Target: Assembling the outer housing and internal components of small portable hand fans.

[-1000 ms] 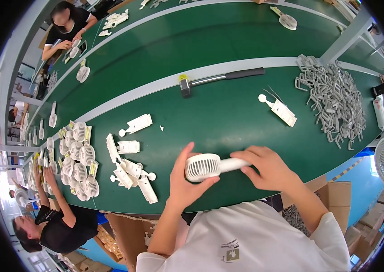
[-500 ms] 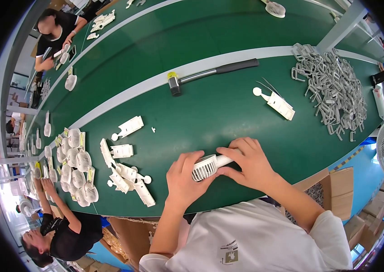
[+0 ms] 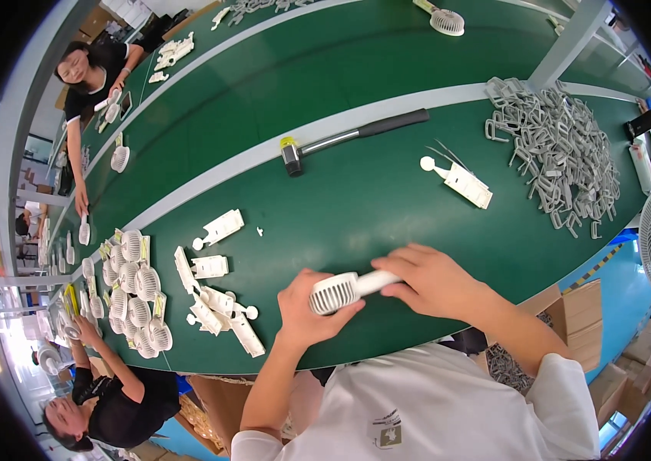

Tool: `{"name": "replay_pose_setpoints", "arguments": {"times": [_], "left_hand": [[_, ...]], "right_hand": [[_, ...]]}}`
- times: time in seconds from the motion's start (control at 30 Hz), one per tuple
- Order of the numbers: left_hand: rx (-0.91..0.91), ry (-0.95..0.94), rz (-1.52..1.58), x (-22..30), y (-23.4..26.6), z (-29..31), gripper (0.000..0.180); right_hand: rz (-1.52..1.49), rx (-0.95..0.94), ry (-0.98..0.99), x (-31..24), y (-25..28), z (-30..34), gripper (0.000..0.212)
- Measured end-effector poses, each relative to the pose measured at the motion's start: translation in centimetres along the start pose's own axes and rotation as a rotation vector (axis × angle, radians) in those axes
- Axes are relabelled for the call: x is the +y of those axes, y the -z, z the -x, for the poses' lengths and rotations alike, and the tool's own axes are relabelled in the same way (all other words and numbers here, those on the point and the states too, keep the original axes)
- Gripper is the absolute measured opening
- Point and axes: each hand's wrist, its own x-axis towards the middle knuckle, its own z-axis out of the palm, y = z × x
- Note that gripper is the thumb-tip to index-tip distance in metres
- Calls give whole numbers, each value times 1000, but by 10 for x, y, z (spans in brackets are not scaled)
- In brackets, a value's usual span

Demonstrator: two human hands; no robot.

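Handheld fan (image 3: 347,290), white, in both hands, on the person's side of the hammer (image 3: 341,137) and well apart from it. Cannot tell whether its underside touches the green table (image 3: 356,207). Slotted round head to the left, handle running right and slightly away from the person.

Left hand (image 3: 302,311) wrapped about the head: thumb along the near side, tip close to where head meets handle; fingers round the left and far sides, partly hidden. Head sits between thumb and fingers, slots showing toward the person.

Right hand (image 3: 437,284) pinching the handle near its right end, thumb on the near side, fingers over the far side; handle's tip hidden inside the grip. Short bare stretch of handle between the two hands.

About the hammer: loose pile of white panels (image 3: 222,302) left of it and nearer the person; cluster of finished-looking fans (image 3: 139,283) farther left; wired white panel (image 3: 467,187) right of it, slightly nearer; heap of grey clips (image 3: 560,157) farther right
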Motion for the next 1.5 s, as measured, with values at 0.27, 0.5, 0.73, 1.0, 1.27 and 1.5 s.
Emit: {"name": "replay_pose_setpoints", "arguments": {"times": [0.27,0.5,0.73,1.0,1.27,1.5], "left_hand": [[-260,195,170,27,18,-23,54],[642,186,690,-75,7,-5,15],[138,-31,-201,-38,-25,-31,30],[254,265,83,-37,-13,-31,32],[270,300,-35,-42,-1,-20,35],[61,-311,-58,-5,14,-152,30]], "right_hand": [[-269,-321,-102,-3,30,18,36],[-654,-11,-584,-2,95,-83,32],[-657,240,-512,120,88,-260,65],[482,561,-389,193,219,-281,38],[205,-22,-345,97,167,-110,18],[340,133,-266,81,117,-14,49]]}}
